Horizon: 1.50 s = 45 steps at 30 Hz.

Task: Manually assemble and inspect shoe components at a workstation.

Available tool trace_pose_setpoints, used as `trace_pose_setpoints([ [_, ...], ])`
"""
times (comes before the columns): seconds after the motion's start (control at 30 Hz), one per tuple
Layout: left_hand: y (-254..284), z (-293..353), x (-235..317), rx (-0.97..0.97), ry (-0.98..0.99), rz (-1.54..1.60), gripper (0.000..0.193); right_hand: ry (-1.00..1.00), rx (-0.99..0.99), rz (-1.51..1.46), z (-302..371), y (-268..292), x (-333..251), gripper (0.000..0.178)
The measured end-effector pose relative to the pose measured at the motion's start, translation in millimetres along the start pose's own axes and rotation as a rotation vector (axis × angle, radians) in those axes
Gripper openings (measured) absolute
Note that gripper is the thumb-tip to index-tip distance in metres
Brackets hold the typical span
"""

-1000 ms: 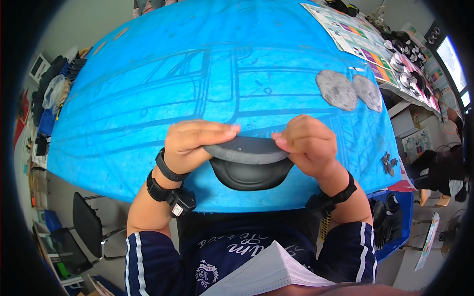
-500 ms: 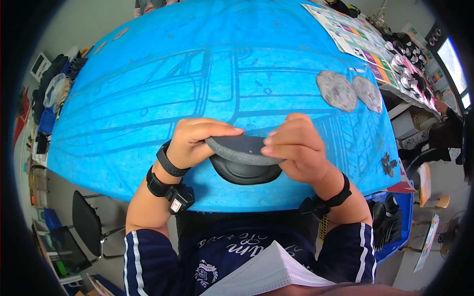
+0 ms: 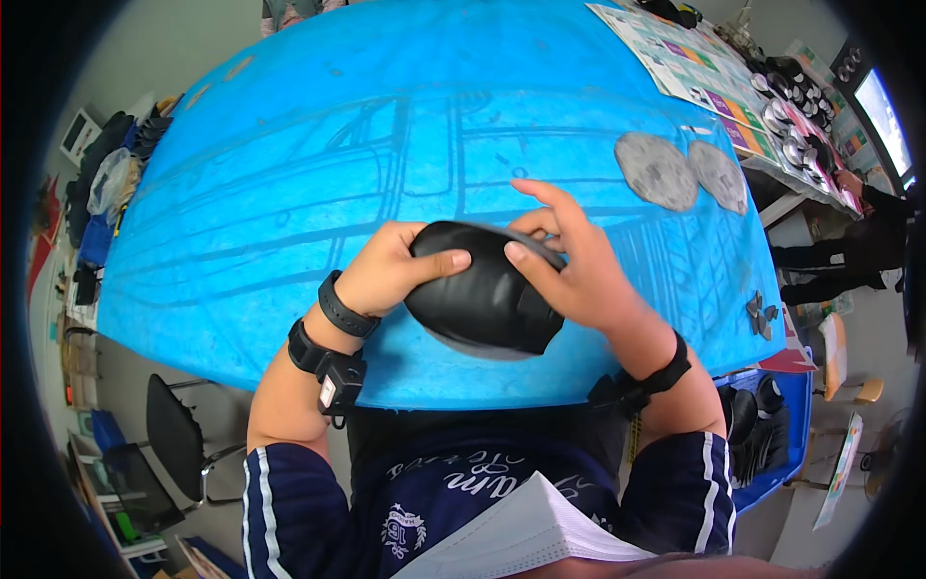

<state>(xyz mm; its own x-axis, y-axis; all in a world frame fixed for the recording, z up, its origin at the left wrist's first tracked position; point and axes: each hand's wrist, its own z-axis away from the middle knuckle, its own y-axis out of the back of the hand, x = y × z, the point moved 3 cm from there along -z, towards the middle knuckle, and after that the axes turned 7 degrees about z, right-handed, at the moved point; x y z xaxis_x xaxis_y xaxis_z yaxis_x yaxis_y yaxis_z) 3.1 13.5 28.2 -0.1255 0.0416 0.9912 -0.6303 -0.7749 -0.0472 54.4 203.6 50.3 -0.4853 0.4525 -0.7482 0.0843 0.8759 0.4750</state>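
Between my hands, over the near part of the blue-covered table, is a black, smooth, domed piece [image 3: 477,289] with a thin grey rim. Its rounded side faces me. My left hand [image 3: 391,265] grips the upper left edge, thumb pressed on the black surface and fingers hidden behind. At the upper right edge my right hand [image 3: 569,256] holds the rim between its thumb and bent fingers, while the index finger sticks up off the piece. The back of the piece is out of sight.
Two grey, roundish flat pads [image 3: 658,172] lie on the blue cover [image 3: 289,193] to the right. Small dark scraps [image 3: 761,316] sit near the right edge. A blue crate [image 3: 793,425] of black pieces stands below it. A person in dark clothing [image 3: 858,241] is at the far right.
The domed piece has been turned over: its flat dark face was up, and now its rounded black side shows. My right index finger has lifted, and my left thumb has moved onto the dome.
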Motion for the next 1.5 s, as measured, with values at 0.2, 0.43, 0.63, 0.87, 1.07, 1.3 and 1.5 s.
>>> trace_pose_setpoints([
  [0.2,6,-6,-4,0.122,0.076,0.42,0.029,-0.257,-0.207,-0.41,-9,3,35,0.046],
  [0.43,8,-7,-5,0.125,0.057,0.387,0.03,-0.377,-0.252,-0.212,-9,0,30,0.034],
  [0.63,1,-5,0,0.107,0.013,0.411,0.028,-0.417,-0.124,-0.087,-10,2,36,0.026],
  [0.87,7,-10,-8,0.148,-0.019,0.486,0.03,-0.259,-0.012,-0.512,-15,4,41,0.033],
  [1.07,6,-6,-2,0.141,-0.061,0.451,0.031,-0.351,-0.062,-0.091,-15,13,36,0.024],
  [1.3,3,2,3,0.134,-0.163,0.083,0.023,0.178,0.114,0.167,-6,17,22,0.025],
  [1.5,-3,13,13,0.158,-0.518,-0.381,0.021,0.346,0.145,0.121,-6,12,6,0.031],
])
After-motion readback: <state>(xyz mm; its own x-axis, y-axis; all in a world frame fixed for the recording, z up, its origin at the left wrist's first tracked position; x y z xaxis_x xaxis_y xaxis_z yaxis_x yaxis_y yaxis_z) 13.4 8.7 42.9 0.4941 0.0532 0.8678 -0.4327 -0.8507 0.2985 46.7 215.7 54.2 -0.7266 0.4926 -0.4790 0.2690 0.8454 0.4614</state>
